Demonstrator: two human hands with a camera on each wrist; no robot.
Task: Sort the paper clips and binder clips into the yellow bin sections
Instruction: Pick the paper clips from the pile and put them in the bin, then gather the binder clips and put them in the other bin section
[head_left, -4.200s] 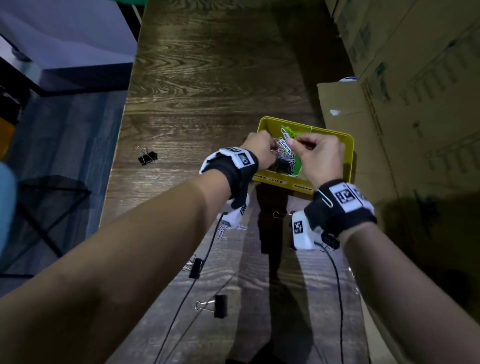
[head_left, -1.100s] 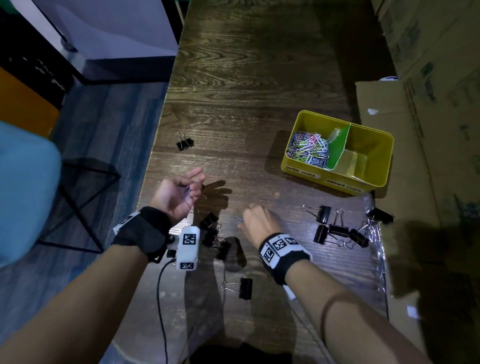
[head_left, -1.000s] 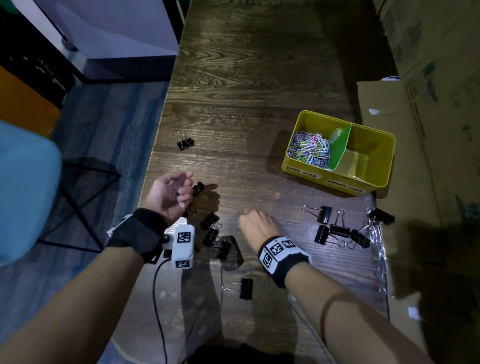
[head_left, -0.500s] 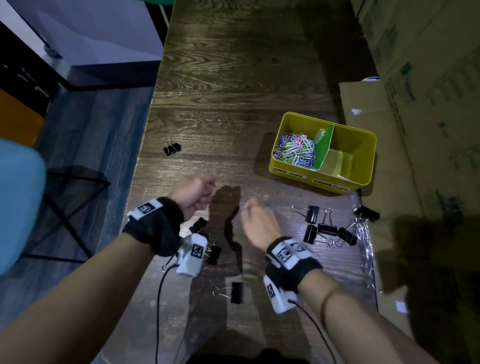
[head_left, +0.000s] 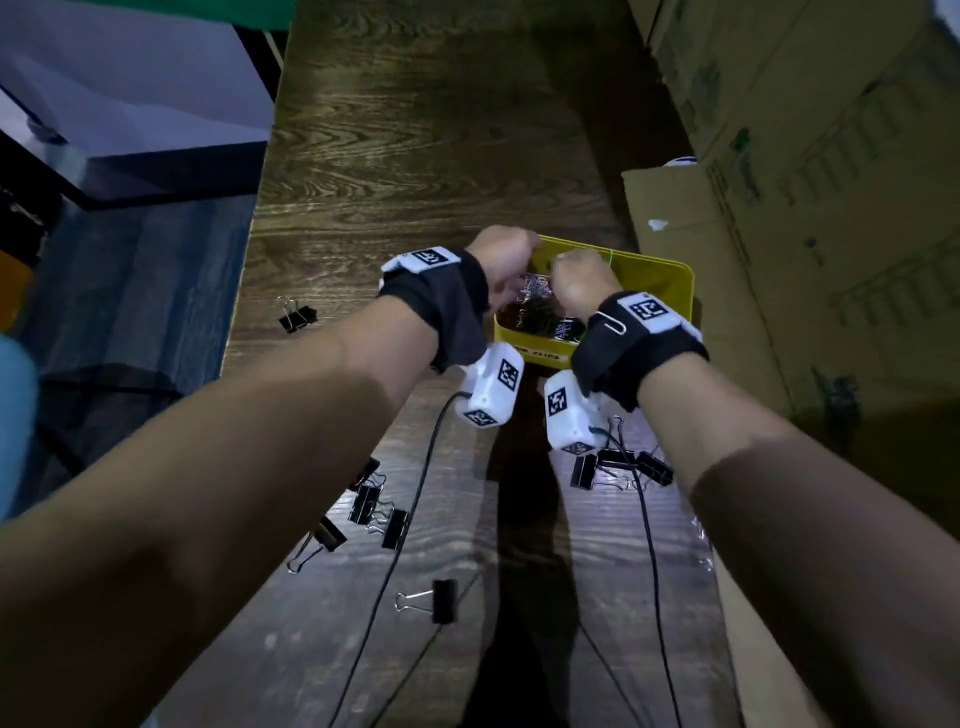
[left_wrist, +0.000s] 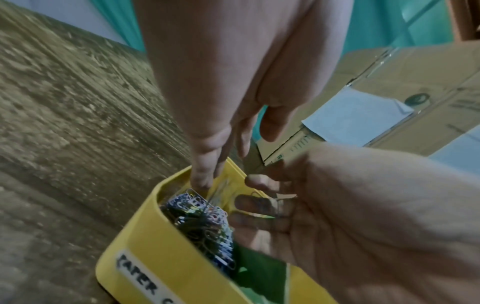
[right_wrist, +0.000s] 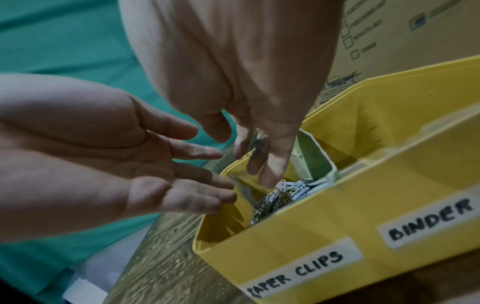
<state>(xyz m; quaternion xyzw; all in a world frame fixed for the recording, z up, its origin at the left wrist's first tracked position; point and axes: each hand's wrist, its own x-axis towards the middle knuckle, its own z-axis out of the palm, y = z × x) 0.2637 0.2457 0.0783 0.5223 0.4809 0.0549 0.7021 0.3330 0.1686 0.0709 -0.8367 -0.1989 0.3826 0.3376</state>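
Note:
Both hands hover over the left section of the yellow bin (head_left: 670, 270), which is labelled PAPER CLIPS (right_wrist: 301, 271). A pile of coloured paper clips (left_wrist: 197, 218) (right_wrist: 280, 193) fills that section, beside a green divider (right_wrist: 314, 156). My left hand (head_left: 506, 254) (right_wrist: 202, 174) is flat, its straight fingers tipped toward the pile. My right hand (head_left: 584, 275) (left_wrist: 254, 193) points down into the same section and pinches a few wire paper clips (left_wrist: 270, 203). The section labelled BINDER (right_wrist: 428, 222) shows nothing inside where visible.
Black binder clips lie on the wooden table: one at the far left (head_left: 297, 316), a cluster under my left forearm (head_left: 374, 512), one nearer (head_left: 441, 600), a cluster by my right wrist (head_left: 618, 467). Cardboard boxes (head_left: 805, 208) line the right side. A paper clip (head_left: 613, 322) clings to my right wrist strap.
Both hands have risen from the table and moved forward over the bin's paper clip section. My left hand, closed half a second ago, now lies flat.

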